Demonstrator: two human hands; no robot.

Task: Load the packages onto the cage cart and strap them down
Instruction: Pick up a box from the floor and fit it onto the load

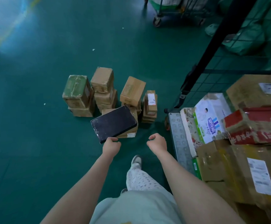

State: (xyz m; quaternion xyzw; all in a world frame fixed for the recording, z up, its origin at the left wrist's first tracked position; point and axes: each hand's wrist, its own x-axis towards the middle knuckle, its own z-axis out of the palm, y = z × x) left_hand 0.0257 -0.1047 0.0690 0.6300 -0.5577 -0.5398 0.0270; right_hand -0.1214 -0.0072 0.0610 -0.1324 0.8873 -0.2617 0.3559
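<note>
A black flat box (113, 122) is tilted over a brown carton (132, 132) on the green floor. My left hand (111, 145) grips the black box's near corner. My right hand (158, 142) hovers beside it with fingers loosely curled, holding nothing. Behind stand stacks of taped brown packages (102, 88), one with a green-tinted top (76, 89). The cage cart (178, 138) is at the right, loaded with a white diaper pack (210, 117), a red carton (257, 125) and brown cartons (238, 172).
The cart's black mesh wall (212, 78) and a slanting black post (212, 46) rise at the right. Another wheeled cart (172, 12) stands far back. Green sacks (244, 41) lie behind the mesh. My foot (136, 160) is between the pile and the cart. A yellow floor line (2, 39) runs at the left.
</note>
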